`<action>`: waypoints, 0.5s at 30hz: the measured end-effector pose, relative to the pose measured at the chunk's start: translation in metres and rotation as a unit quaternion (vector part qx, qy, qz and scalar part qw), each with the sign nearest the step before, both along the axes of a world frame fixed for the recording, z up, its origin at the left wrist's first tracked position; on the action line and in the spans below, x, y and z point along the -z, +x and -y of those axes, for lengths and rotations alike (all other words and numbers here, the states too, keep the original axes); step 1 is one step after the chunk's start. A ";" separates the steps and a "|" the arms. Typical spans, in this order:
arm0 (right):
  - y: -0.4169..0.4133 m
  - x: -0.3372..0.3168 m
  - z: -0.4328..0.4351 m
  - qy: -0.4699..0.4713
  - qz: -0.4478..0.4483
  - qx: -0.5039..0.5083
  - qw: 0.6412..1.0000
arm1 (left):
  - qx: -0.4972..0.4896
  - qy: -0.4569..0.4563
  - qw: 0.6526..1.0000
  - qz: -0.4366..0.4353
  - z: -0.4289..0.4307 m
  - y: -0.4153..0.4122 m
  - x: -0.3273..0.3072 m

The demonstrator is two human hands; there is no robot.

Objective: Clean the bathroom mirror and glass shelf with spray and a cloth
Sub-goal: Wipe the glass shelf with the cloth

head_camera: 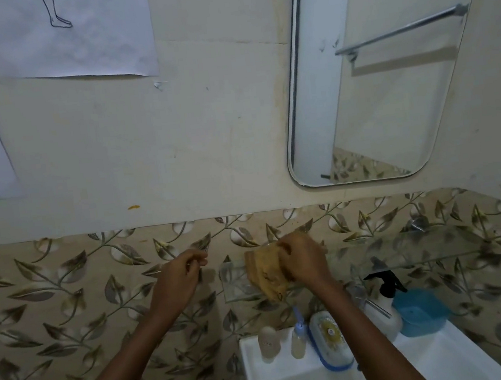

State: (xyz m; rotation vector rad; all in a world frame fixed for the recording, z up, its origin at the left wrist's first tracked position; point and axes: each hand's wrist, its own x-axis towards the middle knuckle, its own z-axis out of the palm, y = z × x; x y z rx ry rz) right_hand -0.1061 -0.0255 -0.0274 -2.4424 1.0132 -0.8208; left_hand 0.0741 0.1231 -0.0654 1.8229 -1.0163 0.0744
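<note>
A glass shelf (pixel 412 252) runs along the leaf-patterned tiles above the sink. My right hand (pixel 304 258) is shut on a tan cloth (pixel 266 274) and presses it on the shelf's left end. My left hand (pixel 178 276) is raised near the tiles to the left of the shelf, fingers curled; whether it pinches anything I cannot tell. The mirror (pixel 380 81) hangs on the wall above right, reflecting a towel rail. A white spray bottle (pixel 384 309) with a black trigger stands at the back of the sink under the shelf.
On the white sink (pixel 467 352) rim stand a small white bottle (pixel 268 344), a small blue-capped bottle (pixel 299 337), a white and blue soap box (pixel 330 340) and a blue tub (pixel 420 311). Paper sheets (pixel 62 33) hang on the wall at upper left.
</note>
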 end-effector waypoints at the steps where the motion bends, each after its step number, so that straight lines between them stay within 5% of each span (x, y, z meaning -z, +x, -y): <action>1: 0.001 0.002 -0.009 0.014 -0.018 -0.037 0.999 | 0.001 0.001 1.000 0.001 0.000 0.000 0.000; 6: 0.029 0.033 -0.041 -0.025 -0.183 -0.053 0.981 | -0.002 -0.004 1.000 0.010 0.004 -0.004 0.000; 9: 0.042 0.034 -0.065 -0.029 -0.188 -0.094 0.977 | -0.006 -0.019 1.000 0.016 0.006 -0.007 -0.003; 15: 0.020 0.061 -0.074 -0.182 -0.141 -0.137 0.963 | -0.009 -0.034 0.999 0.012 0.007 -0.006 -0.006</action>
